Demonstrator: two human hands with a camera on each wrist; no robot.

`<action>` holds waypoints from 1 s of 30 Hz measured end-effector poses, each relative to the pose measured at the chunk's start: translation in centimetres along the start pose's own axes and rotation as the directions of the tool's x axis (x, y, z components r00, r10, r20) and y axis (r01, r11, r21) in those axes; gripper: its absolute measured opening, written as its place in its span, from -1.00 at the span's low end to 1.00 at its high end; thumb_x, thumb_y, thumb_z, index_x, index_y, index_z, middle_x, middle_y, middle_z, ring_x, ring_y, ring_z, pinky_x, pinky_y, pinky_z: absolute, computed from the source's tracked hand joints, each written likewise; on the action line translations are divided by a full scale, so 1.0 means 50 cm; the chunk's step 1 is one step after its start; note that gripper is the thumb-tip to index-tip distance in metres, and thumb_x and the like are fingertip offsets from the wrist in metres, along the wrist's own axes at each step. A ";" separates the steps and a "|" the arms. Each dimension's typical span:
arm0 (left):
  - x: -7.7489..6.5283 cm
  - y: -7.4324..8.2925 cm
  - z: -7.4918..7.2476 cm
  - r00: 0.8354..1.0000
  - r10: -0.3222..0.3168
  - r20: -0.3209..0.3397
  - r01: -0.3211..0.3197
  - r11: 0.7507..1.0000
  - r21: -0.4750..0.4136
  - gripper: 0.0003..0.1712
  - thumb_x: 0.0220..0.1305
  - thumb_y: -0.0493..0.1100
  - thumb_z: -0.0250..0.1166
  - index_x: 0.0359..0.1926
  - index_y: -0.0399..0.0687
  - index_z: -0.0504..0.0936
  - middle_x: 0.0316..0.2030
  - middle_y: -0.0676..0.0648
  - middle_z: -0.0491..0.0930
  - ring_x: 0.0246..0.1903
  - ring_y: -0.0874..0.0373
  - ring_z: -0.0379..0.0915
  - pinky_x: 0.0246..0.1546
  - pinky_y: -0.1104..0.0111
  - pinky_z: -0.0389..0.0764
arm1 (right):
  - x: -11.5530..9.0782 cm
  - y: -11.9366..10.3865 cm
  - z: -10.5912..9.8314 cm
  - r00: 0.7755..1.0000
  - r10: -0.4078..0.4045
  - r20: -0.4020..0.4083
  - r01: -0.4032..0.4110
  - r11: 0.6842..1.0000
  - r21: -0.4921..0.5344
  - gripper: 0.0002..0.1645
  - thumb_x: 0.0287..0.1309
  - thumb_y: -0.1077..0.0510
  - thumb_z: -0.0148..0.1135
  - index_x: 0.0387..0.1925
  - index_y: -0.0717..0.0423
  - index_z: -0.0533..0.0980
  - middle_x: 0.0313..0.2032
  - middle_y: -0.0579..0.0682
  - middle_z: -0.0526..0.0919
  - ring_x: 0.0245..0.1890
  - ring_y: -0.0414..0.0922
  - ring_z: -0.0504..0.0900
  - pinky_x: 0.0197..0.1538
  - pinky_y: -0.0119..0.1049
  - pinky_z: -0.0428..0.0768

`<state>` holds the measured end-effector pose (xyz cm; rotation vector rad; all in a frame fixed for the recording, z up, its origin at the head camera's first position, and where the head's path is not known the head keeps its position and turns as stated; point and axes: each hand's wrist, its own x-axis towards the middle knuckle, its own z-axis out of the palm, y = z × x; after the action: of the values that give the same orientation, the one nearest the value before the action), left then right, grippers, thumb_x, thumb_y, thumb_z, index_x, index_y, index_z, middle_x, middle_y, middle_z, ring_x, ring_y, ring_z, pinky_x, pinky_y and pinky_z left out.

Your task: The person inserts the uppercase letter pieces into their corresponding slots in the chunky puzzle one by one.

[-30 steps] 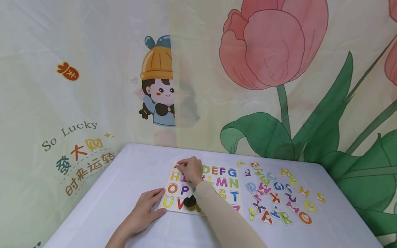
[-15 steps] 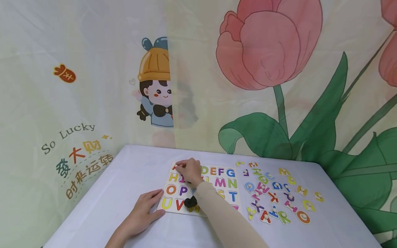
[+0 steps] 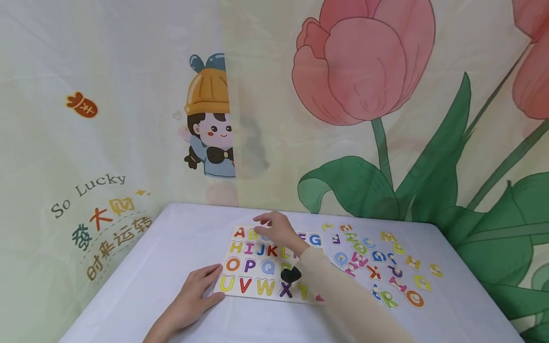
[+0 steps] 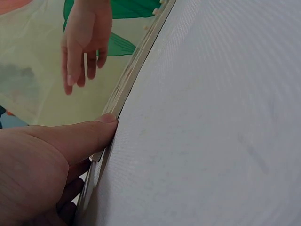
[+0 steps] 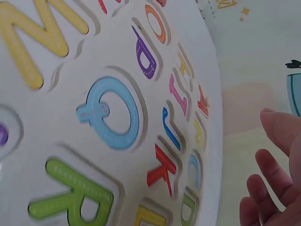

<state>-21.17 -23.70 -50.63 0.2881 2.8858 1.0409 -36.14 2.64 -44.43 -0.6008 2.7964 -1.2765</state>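
A white alphabet puzzle board point(image 3: 279, 297) with coloured letter shapes lies on the table. My left hand point(image 3: 195, 293) rests at its left edge; in the left wrist view the thumb point(image 4: 91, 136) touches the board's edge point(image 4: 134, 75). Over the top row hovers my right hand point(image 3: 276, 231), its fingers loosely bent and holding nothing. A red letter A point(image 3: 239, 232) sits in the board's top left corner, just left of that hand. Close up in the right wrist view are the blue Q point(image 5: 113, 113) and green R point(image 5: 80, 193). The right sleeve hides the board's lower right part.
Several loose knobbed letter pieces lie scattered right of the board, among them an orange O point(image 3: 414, 299) and a green R point(image 3: 389, 299). The white table point(image 3: 180, 247) meets a printed curtain point(image 3: 266, 105) at the back. A small black object point(image 3: 290, 274) is at the right sleeve.
My right hand has let go of the red A and moved right, up off the board. The left hand keeps its place at the board's edge. The head view has shifted slightly.
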 end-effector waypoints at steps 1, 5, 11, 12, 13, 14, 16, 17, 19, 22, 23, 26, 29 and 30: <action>-0.001 -0.002 0.000 1.000 -0.003 0.001 0.003 1.000 0.001 -0.10 0.37 0.13 0.47 0.58 -0.07 0.38 0.56 0.00 0.31 0.56 -0.12 0.07 0.53 -0.17 0.22 | -0.006 0.002 -0.013 1.000 -0.014 -0.001 0.014 1.000 -0.012 -0.60 0.40 0.01 0.43 0.21 -0.07 0.71 0.08 0.03 0.69 0.08 0.01 0.60 0.12 -0.09 0.63; -0.003 -0.006 -0.001 1.000 -0.014 0.005 0.014 1.000 0.006 -0.10 0.37 0.15 0.46 0.59 -0.05 0.37 0.56 0.01 0.30 0.57 -0.11 0.06 0.53 -0.17 0.22 | -0.038 0.013 -0.064 0.998 -0.060 -0.005 0.059 0.997 -0.046 -0.63 0.38 0.05 0.45 0.17 -0.08 0.72 0.11 0.07 0.71 0.08 0.00 0.61 0.17 -0.07 0.63; -0.006 -0.005 -0.005 0.999 -0.036 0.005 0.036 0.999 0.013 -0.09 0.35 0.15 0.47 0.59 -0.05 0.37 0.56 -0.02 0.31 0.56 -0.12 0.07 0.51 -0.19 0.24 | -0.087 0.039 -0.134 0.996 -0.093 -0.013 0.092 0.994 -0.064 -0.64 0.36 0.07 0.47 0.16 -0.07 0.73 0.11 0.05 0.73 0.09 -0.01 0.64 0.21 0.01 0.65; -0.006 -0.004 -0.005 0.999 -0.039 0.006 0.039 0.999 0.014 -0.08 0.35 0.16 0.47 0.59 -0.05 0.37 0.56 -0.03 0.31 0.56 -0.13 0.08 0.51 -0.20 0.25 | -0.095 0.043 -0.146 0.995 -0.098 -0.013 0.096 0.993 -0.068 -0.64 0.36 0.07 0.47 0.16 -0.06 0.73 0.11 0.05 0.73 0.10 0.00 0.64 0.21 0.03 0.64; -0.006 -0.004 -0.005 0.999 -0.041 0.007 0.041 0.999 0.014 -0.08 0.34 0.16 0.48 0.59 -0.05 0.37 0.56 -0.03 0.31 0.56 -0.13 0.08 0.50 -0.20 0.26 | -0.104 0.047 -0.159 0.995 -0.100 -0.013 0.099 0.993 -0.070 -0.63 0.36 0.08 0.47 0.16 -0.05 0.73 0.11 0.06 0.73 0.11 0.02 0.64 0.21 0.05 0.64; -0.006 -0.003 -0.006 0.999 -0.042 0.007 0.042 0.999 0.011 -0.07 0.34 0.17 0.48 0.59 -0.05 0.37 0.56 -0.03 0.31 0.56 -0.13 0.08 0.50 -0.21 0.26 | -0.113 0.052 -0.171 0.994 -0.105 -0.016 0.104 0.992 -0.078 -0.63 0.35 0.07 0.47 0.17 -0.04 0.73 0.10 0.05 0.74 0.11 0.04 0.64 0.21 0.07 0.65; -0.006 -0.003 -0.006 0.999 -0.040 0.007 0.040 0.999 0.005 -0.07 0.34 0.17 0.48 0.59 -0.05 0.37 0.56 -0.03 0.30 0.55 -0.13 0.08 0.49 -0.21 0.26 | -0.131 0.062 -0.197 0.993 -0.116 -0.019 0.113 0.989 -0.100 -0.62 0.36 0.07 0.47 0.17 -0.01 0.72 0.07 0.03 0.74 0.10 0.05 0.64 0.19 0.07 0.65; -0.006 -0.003 -0.006 0.999 -0.040 0.007 0.040 0.999 0.005 -0.08 0.34 0.16 0.48 0.59 -0.04 0.37 0.56 -0.03 0.30 0.56 -0.13 0.07 0.49 -0.21 0.26 | -0.141 0.068 -0.209 0.992 -0.121 -0.023 0.118 0.987 -0.110 -0.61 0.36 0.07 0.47 0.17 0.01 0.72 0.05 0.01 0.74 0.10 0.05 0.64 0.17 0.07 0.65; -0.006 -0.003 -0.006 0.999 -0.035 0.005 0.035 0.999 0.004 -0.08 0.35 0.16 0.47 0.59 -0.04 0.37 0.56 -0.02 0.30 0.56 -0.13 0.07 0.50 -0.21 0.26 | -0.162 0.081 -0.234 0.992 -0.126 -0.032 0.121 0.984 -0.129 -0.60 0.35 0.07 0.48 0.18 0.03 0.72 0.03 -0.01 0.74 0.09 0.06 0.64 0.14 0.06 0.66; -0.006 -0.003 -0.006 1.000 -0.028 0.004 0.028 1.000 0.002 -0.09 0.36 0.14 0.47 0.60 -0.04 0.36 0.57 -0.02 0.30 0.56 -0.12 0.06 0.51 -0.20 0.24 | -0.192 0.110 -0.266 0.991 -0.120 -0.057 0.109 0.981 -0.163 -0.59 0.35 0.08 0.48 0.18 0.04 0.72 0.03 -0.02 0.74 0.07 0.07 0.64 0.07 0.02 0.66; -0.006 -0.002 -0.005 1.000 -0.025 0.005 0.025 1.000 0.002 -0.09 0.37 0.14 0.46 0.60 -0.04 0.36 0.57 -0.02 0.30 0.56 -0.12 0.06 0.51 -0.20 0.23 | -0.202 0.120 -0.274 0.991 -0.113 -0.069 0.100 0.980 -0.174 -0.60 0.35 0.08 0.48 0.17 0.04 0.72 0.03 -0.02 0.74 0.07 0.08 0.64 0.06 0.01 0.65; -0.004 0.000 -0.004 1.000 -0.026 0.006 0.026 1.000 0.000 -0.10 0.37 0.14 0.46 0.60 -0.04 0.35 0.57 -0.01 0.29 0.56 -0.10 0.05 0.52 -0.18 0.22 | -0.232 0.155 -0.294 0.993 -0.075 -0.095 0.055 0.978 -0.199 -0.62 0.35 0.08 0.48 0.15 0.04 0.73 0.02 0.02 0.74 0.05 0.09 0.64 0.06 -0.02 0.66; -0.003 0.003 -0.003 1.000 -0.026 0.009 0.026 1.000 -0.002 -0.09 0.37 0.14 0.46 0.60 -0.03 0.35 0.58 -0.02 0.29 0.57 -0.11 0.04 0.53 -0.19 0.22 | -0.263 0.184 -0.302 0.994 -0.024 -0.111 -0.001 0.975 -0.221 -0.64 0.33 0.08 0.49 0.12 0.05 0.74 -0.01 0.06 0.73 0.01 0.08 0.64 0.02 -0.11 0.68; -0.002 0.004 -0.003 1.000 -0.027 0.008 0.027 1.000 -0.002 -0.10 0.37 0.14 0.46 0.60 -0.04 0.36 0.58 -0.02 0.29 0.57 -0.11 0.04 0.53 -0.19 0.22 | -0.272 0.193 -0.303 0.994 -0.007 -0.113 -0.019 0.973 -0.230 -0.64 0.33 0.07 0.50 0.11 0.05 0.75 -0.02 0.06 0.73 0.00 0.06 0.64 -0.01 -0.15 0.69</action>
<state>-21.05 -23.67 -50.41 0.2520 2.8737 1.0356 -29.30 24.07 -43.35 -0.5420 3.0641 -1.0226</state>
